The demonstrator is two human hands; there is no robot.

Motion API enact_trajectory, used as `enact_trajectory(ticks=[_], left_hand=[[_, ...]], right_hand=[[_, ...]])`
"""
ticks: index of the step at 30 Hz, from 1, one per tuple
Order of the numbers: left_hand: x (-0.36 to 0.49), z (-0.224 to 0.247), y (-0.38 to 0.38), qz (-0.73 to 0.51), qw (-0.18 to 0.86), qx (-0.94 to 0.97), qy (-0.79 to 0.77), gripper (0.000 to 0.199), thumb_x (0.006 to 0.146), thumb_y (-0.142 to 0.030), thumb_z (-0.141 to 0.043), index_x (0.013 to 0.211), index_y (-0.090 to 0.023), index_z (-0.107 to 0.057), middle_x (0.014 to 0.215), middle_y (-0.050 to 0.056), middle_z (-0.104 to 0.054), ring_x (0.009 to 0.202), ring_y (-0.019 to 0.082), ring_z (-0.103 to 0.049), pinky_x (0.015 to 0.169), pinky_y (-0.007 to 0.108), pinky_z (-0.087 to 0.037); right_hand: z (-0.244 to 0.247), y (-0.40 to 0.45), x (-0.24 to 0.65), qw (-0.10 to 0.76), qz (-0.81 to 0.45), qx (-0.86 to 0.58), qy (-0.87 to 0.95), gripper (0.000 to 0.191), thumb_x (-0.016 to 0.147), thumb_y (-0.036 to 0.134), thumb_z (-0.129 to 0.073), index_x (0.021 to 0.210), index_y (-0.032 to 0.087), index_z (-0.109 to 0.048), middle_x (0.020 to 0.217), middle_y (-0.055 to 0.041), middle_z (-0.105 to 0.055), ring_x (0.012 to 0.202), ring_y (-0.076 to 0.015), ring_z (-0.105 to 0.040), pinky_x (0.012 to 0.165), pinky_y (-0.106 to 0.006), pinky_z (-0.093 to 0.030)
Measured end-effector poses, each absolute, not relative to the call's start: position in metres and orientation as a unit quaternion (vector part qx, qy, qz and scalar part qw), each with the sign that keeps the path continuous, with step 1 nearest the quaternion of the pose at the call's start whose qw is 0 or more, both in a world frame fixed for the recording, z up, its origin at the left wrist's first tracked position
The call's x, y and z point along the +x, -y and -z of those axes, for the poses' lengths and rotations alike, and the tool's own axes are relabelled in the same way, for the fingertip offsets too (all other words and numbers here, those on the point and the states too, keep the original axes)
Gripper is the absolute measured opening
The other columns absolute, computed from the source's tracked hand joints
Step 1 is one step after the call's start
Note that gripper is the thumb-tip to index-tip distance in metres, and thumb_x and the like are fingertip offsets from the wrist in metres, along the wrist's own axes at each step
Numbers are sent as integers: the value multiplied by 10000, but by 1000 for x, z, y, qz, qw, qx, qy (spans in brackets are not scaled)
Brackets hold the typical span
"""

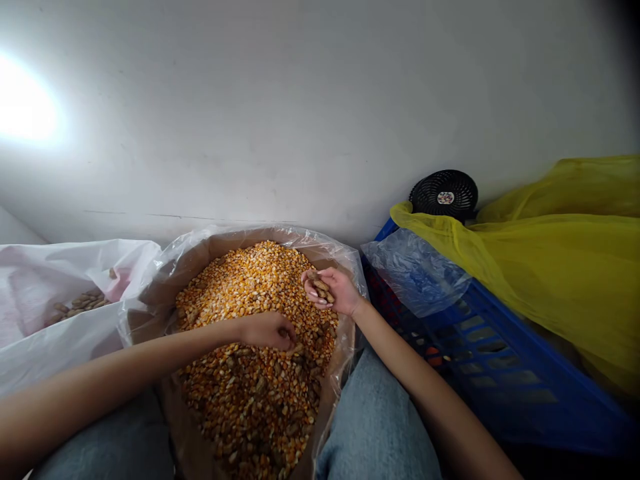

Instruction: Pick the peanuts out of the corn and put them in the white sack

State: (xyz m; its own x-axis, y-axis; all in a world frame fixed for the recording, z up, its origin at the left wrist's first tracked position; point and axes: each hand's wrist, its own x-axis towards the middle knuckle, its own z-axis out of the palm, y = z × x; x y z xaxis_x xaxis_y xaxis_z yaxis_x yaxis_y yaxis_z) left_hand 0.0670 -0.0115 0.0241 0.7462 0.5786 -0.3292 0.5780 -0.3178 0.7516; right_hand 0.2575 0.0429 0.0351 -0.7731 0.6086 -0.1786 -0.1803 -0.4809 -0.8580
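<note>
A large bag of corn kernels (265, 280), orange and yellow, stands open between my knees, with unshelled peanuts (260, 385) scattered over its near part. My left hand (267, 331) is closed low over the corn, fingers curled, with a peanut (299, 349) at the fingertips. Palm up above the bag's right side, my right hand (340, 291) curls around several peanuts (321, 288).
A white sack (100, 252) holding more peanuts (83, 303) is at the left. At the right stand a blue crate (500, 373), clear plastic (417, 270), yellow mesh (560, 260) and a black fan (443, 190). A pale wall (300, 120) rises behind the bag.
</note>
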Motion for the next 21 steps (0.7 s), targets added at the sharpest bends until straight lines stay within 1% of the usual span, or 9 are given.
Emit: enact_trajectory(ticks=[3,5,8,10,12,14,16,18,21], left_hand=[[62,-31,3,-106,687,615,-373,196,714,-285,-465,844,-169,-553,484,-72,-359,377,36,-262,363,155,-213],[58,-36,-2,-181,771,492,-363,190,724,-301,-462,854,-172,-512,501,-82,-257,371,32,-168,337,152,-134],[54,-40,-7,-263,806,403,-344,153,726,-284,-467,821,-166,-490,541,-77,-225,386,32,-139,330,157,-117],[53,-40,-8,-280,794,410,-352,164,735,-297,-462,830,-166,-491,540,-77,-214,389,33,-141,337,158,-130],[53,-39,-7,-267,748,470,-385,217,741,-334,-461,875,-168,-501,523,-79,-223,386,34,-173,348,158,-158],[55,-37,-6,-222,664,581,-415,266,739,-361,-471,909,-164,-525,511,-74,-281,398,40,-254,375,164,-219],[57,-35,-4,-173,550,701,-420,265,746,-361,-470,900,-163,-557,547,-50,-401,464,57,-373,446,177,-304],[59,-33,-3,-140,415,796,-417,251,771,-349,-437,893,-177,-574,646,-19,-517,574,85,-470,546,198,-359],[64,-26,-3,-80,204,882,-417,268,806,-348,-378,907,-190,-569,793,28,-591,673,137,-543,586,234,-384]], right_hand=[[-34,-44,257,265,-809,-280,444,338,756,478,-345,798,170,-477,560,34,-424,375,-50,-323,300,-150,-150],[-32,-43,255,265,-787,-321,456,299,732,462,-431,725,167,-480,539,47,-416,363,-35,-314,300,-146,-136],[-27,-42,253,230,-737,-377,511,240,683,390,-534,674,150,-521,578,38,-472,377,-21,-325,309,-151,-139],[-22,-42,253,178,-696,-411,562,225,657,365,-566,724,151,-580,638,22,-524,397,-22,-343,319,-158,-155],[-17,-43,254,100,-647,-437,617,241,633,340,-592,793,163,-620,624,25,-535,399,-24,-339,334,-167,-181],[-11,-44,254,4,-589,-443,675,255,621,343,-603,797,161,-643,518,41,-491,379,-32,-322,351,-181,-207],[-6,-43,253,-84,-526,-432,728,266,607,385,-609,721,149,-653,429,51,-423,363,-43,-308,366,-199,-219],[-2,-39,248,-152,-469,-419,763,311,588,447,-607,611,138,-636,393,46,-392,365,-56,-313,380,-215,-226],[3,-30,239,-195,-384,-426,796,387,563,496,-607,440,136,-538,368,29,-368,385,-77,-329,407,-236,-235]])
